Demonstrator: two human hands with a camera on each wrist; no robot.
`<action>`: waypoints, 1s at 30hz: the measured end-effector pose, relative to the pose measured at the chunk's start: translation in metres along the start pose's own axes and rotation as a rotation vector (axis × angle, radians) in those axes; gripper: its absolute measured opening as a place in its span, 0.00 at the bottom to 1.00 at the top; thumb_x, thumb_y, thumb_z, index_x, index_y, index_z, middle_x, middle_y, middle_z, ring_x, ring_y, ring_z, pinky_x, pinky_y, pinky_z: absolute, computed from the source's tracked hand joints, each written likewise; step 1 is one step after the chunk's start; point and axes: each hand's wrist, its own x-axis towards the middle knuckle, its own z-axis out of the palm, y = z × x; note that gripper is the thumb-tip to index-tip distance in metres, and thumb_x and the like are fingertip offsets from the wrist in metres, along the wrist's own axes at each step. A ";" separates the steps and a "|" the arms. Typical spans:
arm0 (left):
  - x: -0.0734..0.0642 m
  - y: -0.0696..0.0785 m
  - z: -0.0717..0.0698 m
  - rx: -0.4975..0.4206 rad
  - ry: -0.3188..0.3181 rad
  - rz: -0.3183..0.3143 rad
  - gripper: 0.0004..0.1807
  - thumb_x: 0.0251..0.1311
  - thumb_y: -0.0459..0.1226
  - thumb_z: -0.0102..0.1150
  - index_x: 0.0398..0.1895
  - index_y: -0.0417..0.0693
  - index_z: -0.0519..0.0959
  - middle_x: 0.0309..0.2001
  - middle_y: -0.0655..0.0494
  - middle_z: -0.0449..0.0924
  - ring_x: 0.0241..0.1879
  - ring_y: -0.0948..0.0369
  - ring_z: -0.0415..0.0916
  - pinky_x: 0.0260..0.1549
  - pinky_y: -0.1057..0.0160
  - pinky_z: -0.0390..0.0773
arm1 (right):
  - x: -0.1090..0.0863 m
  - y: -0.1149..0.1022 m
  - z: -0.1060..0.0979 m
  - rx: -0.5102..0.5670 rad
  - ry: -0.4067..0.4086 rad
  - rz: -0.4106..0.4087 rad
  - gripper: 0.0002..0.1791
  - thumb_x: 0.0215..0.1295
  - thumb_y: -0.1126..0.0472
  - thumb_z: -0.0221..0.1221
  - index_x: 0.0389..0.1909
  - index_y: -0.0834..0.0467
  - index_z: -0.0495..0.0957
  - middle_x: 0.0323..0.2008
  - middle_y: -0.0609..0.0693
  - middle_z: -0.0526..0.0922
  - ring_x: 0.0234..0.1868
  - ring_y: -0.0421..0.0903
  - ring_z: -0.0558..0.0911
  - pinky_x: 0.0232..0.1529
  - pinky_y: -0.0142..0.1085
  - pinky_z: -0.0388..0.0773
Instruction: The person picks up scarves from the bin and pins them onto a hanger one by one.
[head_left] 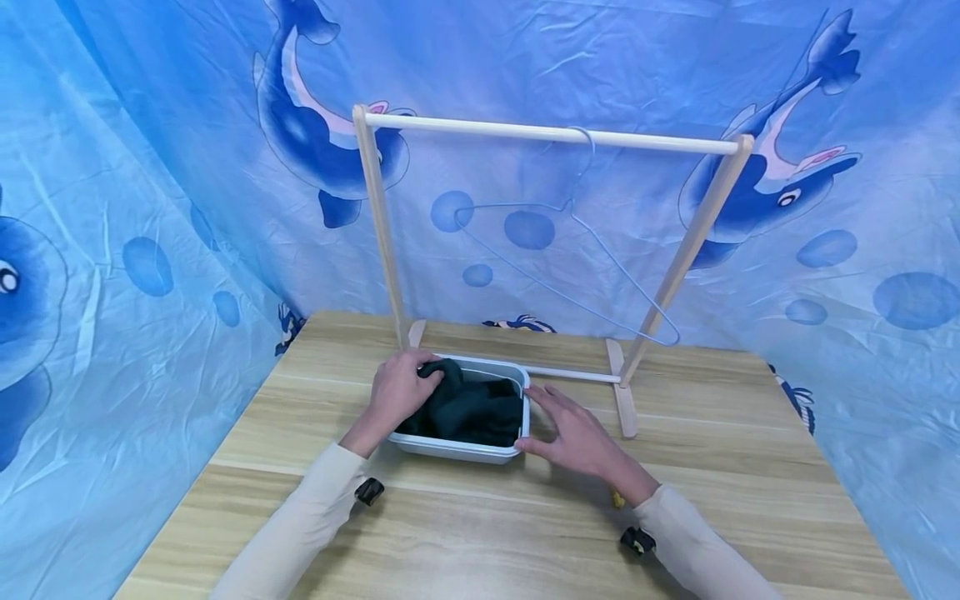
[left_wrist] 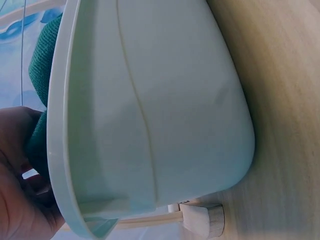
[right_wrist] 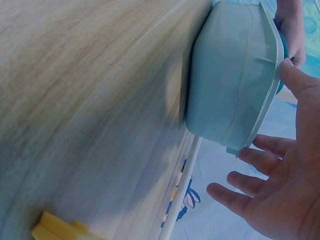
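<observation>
A pale mint plastic tub stands on the wooden table with dark green knitted cloth bunched inside it. At the tub's left end, my left hand pinches a raised fold of the cloth between thumb and fingers. The left wrist view shows this green fold poking up past the rim, beside the hand. My right hand has its thumb and fingers spread, with fingertips at the right end of the tub's rim. In the right wrist view its fingers are fairly straight.
Behind the tub stands a wooden garment rack, with a thin light-blue wire hanger on its rail. A small yellow object lies on the table by my right wrist. Blue dolphin-printed curtain surrounds the table.
</observation>
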 end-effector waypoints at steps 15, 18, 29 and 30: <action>-0.009 0.002 -0.005 -0.135 0.214 0.111 0.10 0.59 0.39 0.73 0.43 0.44 0.90 0.38 0.50 0.86 0.29 0.55 0.79 0.29 0.54 0.78 | -0.002 -0.002 -0.001 0.012 -0.014 0.016 0.51 0.61 0.25 0.59 0.78 0.49 0.62 0.76 0.62 0.63 0.73 0.63 0.67 0.63 0.63 0.71; -0.010 0.003 -0.007 -0.164 0.237 0.136 0.10 0.60 0.37 0.72 0.44 0.43 0.89 0.35 0.50 0.84 0.28 0.57 0.75 0.27 0.56 0.74 | -0.003 -0.002 -0.001 0.015 -0.010 0.014 0.51 0.61 0.25 0.59 0.78 0.49 0.62 0.76 0.62 0.63 0.73 0.63 0.68 0.62 0.63 0.72; -0.009 0.002 -0.018 -0.249 0.239 0.112 0.11 0.61 0.35 0.71 0.46 0.42 0.88 0.39 0.48 0.86 0.27 0.57 0.78 0.32 0.55 0.78 | -0.001 0.000 0.000 0.011 -0.012 0.011 0.51 0.61 0.24 0.59 0.78 0.49 0.63 0.75 0.64 0.64 0.72 0.63 0.68 0.63 0.62 0.72; -0.009 0.003 -0.019 -0.258 0.238 0.103 0.11 0.61 0.35 0.72 0.46 0.42 0.88 0.39 0.48 0.86 0.27 0.57 0.78 0.32 0.55 0.78 | -0.001 0.000 0.000 0.011 -0.013 0.012 0.51 0.61 0.24 0.59 0.78 0.49 0.63 0.75 0.64 0.64 0.72 0.63 0.68 0.63 0.62 0.72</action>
